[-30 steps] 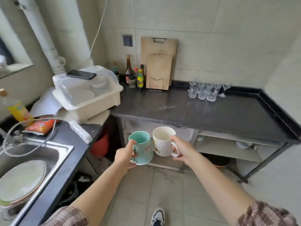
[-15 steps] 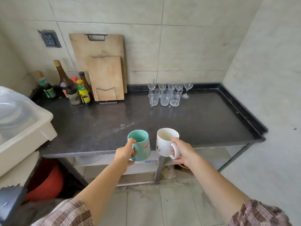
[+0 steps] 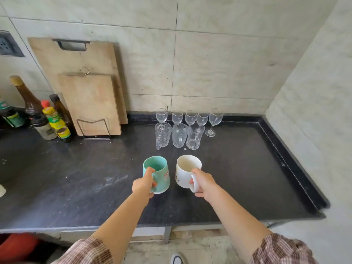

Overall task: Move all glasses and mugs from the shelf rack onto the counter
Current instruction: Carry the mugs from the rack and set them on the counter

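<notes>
My left hand (image 3: pixel 143 185) grips the handle of a teal mug (image 3: pixel 159 173), held upright over the black counter (image 3: pixel 76 178). My right hand (image 3: pixel 203 182) grips the handle of a white mug (image 3: pixel 185 171) beside it. Whether the mugs touch the counter I cannot tell. Behind them, near the back wall, stand three clear glass mugs (image 3: pixel 178 137) in a row and several wine glasses (image 3: pixel 190 118) behind those. The shelf rack is out of view.
Two wooden cutting boards (image 3: pixel 89 96) lean against the tiled wall at the back left. Several sauce bottles (image 3: pixel 47 119) stand left of them. The counter has a raised rim (image 3: pixel 293 164) on the right, close to the side wall. A red tub (image 3: pixel 17 246) sits under the counter.
I have moved up to the counter and both hands have carried the mugs forward, from in front of its edge to over its surface near the glasses.
</notes>
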`<state>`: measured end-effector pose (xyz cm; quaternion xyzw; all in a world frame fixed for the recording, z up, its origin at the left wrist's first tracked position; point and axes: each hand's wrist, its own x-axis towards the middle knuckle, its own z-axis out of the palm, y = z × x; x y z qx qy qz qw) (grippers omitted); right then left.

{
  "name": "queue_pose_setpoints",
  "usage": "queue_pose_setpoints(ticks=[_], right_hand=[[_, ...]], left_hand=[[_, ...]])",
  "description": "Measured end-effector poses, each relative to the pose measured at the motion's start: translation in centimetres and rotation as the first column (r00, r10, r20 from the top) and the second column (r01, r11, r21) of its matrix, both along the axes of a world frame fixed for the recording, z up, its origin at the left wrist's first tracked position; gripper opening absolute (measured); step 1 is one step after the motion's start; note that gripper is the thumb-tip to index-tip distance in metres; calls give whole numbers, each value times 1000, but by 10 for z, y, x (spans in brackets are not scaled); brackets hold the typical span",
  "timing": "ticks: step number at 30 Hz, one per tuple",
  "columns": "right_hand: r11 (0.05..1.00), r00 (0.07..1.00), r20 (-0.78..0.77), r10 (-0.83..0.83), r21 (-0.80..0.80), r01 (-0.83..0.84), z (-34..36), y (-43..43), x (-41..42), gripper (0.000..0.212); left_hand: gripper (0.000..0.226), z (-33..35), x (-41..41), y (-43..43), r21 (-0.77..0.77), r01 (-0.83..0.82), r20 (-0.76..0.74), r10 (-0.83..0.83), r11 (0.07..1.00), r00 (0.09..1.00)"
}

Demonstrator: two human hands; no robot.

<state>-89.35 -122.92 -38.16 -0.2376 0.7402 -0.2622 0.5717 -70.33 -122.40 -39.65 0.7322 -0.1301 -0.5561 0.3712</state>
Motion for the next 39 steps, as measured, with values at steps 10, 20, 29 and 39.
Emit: queue_pose_setpoints(ticks=[10, 20, 29, 39], right_hand=[[988, 996, 75, 54, 137, -64, -42, -77, -12, 34], [985, 987, 133, 91, 131, -109, -58, -93, -7, 34], [974, 977, 109, 186, 109, -198, -57, -87, -10, 35], [966, 969, 32, 245, 81, -247, -55, -81, -5, 36]], left_hand=[[31, -31, -35, -61, 42, -105, 37, 103, 994, 994], [31, -52, -42, -76, 25, -146, 37, 145, 989, 989], [36, -62, -41, -73, 26, -101, 33, 100, 995, 994], [34, -59, -37, -69, -6, 57, 199, -55, 998, 979]])
